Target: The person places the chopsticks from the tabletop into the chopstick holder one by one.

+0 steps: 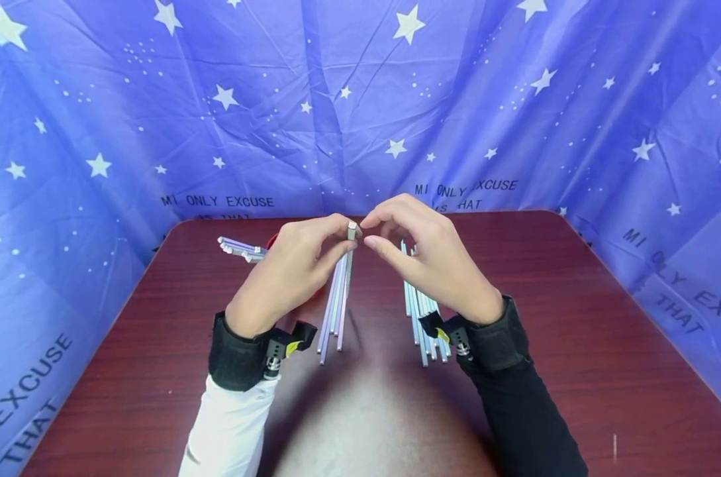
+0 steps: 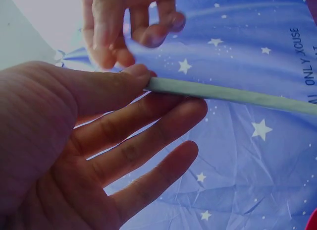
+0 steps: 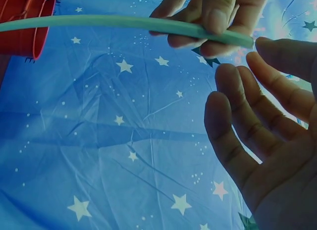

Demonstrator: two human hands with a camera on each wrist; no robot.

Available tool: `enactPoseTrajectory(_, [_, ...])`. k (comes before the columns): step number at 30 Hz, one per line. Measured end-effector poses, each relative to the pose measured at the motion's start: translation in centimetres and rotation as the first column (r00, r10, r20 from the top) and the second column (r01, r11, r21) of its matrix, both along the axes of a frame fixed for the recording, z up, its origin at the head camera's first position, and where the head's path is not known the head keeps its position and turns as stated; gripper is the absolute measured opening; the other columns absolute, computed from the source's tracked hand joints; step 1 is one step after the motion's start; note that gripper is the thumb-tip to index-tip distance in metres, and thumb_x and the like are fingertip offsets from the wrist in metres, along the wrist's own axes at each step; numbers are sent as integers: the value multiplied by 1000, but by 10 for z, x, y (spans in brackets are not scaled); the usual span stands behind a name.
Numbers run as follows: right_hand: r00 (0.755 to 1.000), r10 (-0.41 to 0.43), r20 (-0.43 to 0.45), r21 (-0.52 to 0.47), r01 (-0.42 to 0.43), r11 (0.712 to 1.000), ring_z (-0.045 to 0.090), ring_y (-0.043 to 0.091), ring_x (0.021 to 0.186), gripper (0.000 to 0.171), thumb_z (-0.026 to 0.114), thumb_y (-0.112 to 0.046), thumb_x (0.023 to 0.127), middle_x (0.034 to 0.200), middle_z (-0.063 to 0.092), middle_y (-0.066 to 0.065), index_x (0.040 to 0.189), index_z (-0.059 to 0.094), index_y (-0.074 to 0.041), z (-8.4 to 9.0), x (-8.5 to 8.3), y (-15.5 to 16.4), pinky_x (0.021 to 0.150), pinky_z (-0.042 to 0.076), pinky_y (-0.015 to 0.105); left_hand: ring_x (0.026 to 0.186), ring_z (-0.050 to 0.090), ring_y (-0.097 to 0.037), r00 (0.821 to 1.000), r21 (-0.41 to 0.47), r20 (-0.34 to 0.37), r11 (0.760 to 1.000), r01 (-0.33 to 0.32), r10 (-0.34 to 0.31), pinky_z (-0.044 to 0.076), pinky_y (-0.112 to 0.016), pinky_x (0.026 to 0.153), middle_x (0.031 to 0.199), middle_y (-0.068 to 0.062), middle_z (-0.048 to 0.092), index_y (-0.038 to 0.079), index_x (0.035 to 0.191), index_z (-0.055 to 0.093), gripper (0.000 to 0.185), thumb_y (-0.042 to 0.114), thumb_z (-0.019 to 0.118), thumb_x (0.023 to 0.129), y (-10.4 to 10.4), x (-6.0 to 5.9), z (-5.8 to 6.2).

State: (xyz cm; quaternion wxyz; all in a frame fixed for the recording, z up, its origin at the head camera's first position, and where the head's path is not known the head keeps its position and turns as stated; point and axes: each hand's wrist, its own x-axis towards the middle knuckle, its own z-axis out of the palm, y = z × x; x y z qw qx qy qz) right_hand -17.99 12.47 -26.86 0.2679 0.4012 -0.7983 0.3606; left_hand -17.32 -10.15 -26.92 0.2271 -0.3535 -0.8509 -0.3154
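Straws [image 1: 241, 248] lie at your far left on the surface [image 1: 575, 331], their ends poking out past your left hand [image 1: 288, 271], beside a red cup [image 1: 272, 240] that the hand mostly hides. Your left hand is raised above the surface and pinches the top of a small bundle [image 1: 336, 305] of pale straws between thumb and forefinger. The bundle hangs down from that pinch, fanning slightly, and its lower ends sit close to the surface near your left wrist. In the left wrist view, the thumb [image 2: 133, 74] presses on a straw [image 2: 233, 93] while the other fingers lie straight and spread beneath it.

Your right hand [image 1: 432, 258] is just beside the pinched tip, with fingers loosely bent and gripping nothing. Its thumb and forefinger tips are near the bundle's top end; whether they touch it you cannot tell. The right wrist view shows that palm open, with the fingers [image 3: 233, 116] apart, close to the straw end [image 3: 245, 40]. Under and behind your right hand, a loose pile [image 1: 422, 318] of more straws lies flat on the surface, running toward your right wrist.
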Motion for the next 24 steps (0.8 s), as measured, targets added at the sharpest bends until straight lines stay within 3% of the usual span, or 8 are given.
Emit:
enactPoseTrajectory(5, [1000, -7, -7, 33, 7, 999, 59, 7, 84, 17, 77, -8, 98, 100, 70, -1, 115, 75, -9, -5, -2, 6, 71, 45, 23, 89, 68, -19, 999, 28, 14, 999, -43, 43, 56, -38, 84, 100, -4, 76, 6, 113, 74, 10, 5, 70, 104, -8, -1, 2])
enactPoseTrajectory(13, [998, 62, 24, 99, -65, 993, 65, 8, 87, 14, 77, -7, 99, 104, 72, 1, 112, 73, -8, -15, -5, 2, 75, 51, 25, 105, 74, -23, 990, 95, 24, 986, -139, 138, 58, -44, 98, 112, -8, 79, 5, 120, 74, 16, 5, 68, 105, -22, 0, 6])
enactPoseTrajectory(15, [997, 62, 45, 122, -67, 990, 65, 9, 88, 13, 76, -7, 99, 105, 73, 1, 112, 73, -8, -17, -6, 2, 77, 53, 26, 101, 74, -22, 987, 124, 12, 979, -159, 159, 59, -42, 93, 112, -9, 79, 5, 121, 73, 17, 4, 67, 105, -25, 0, 6])
enactPoseTrajectory(17, [997, 52, 63, 146, -61, 987, 66, 9, 89, 13, 76, -7, 100, 105, 73, 1, 112, 73, -9, -19, -6, 3, 78, 54, 28, 85, 69, -20, 982, 148, -13, 972, -182, 186, 56, -35, 81, 113, -8, 79, 5, 122, 72, 18, 3, 65, 106, -29, 1, 7])
enactPoseTrajectory(20, [996, 29, 83, 184, -44, 982, 66, 8, 89, 11, 75, -9, 101, 105, 72, 0, 112, 73, -9, -22, -7, 5, 80, 55, 29, 68, 52, -17, 973, 201, -57, 957, -208, 224, 42, -26, 67, 113, -8, 79, 4, 121, 71, 18, 1, 62, 106, -33, 1, 8])
enactPoseTrajectory(22, [995, 10, 96, 209, -30, 977, 65, 8, 89, 10, 75, -10, 101, 105, 72, -1, 111, 73, -10, -24, -7, 7, 80, 56, 29, 65, 47, -16, 967, 247, -78, 944, -217, 242, 38, -23, 65, 114, -8, 78, 2, 121, 70, 18, 0, 61, 106, -37, 2, 9])
enactPoseTrajectory(24, [994, -8, 105, 233, -17, 972, 65, 7, 89, 10, 74, -12, 102, 105, 71, -1, 111, 73, -10, -26, -7, 9, 81, 56, 30, 72, 54, -14, 961, 301, -94, 928, -220, 259, 37, -19, 66, 114, -8, 78, 0, 121, 69, 18, -1, 59, 106, -40, 2, 10])
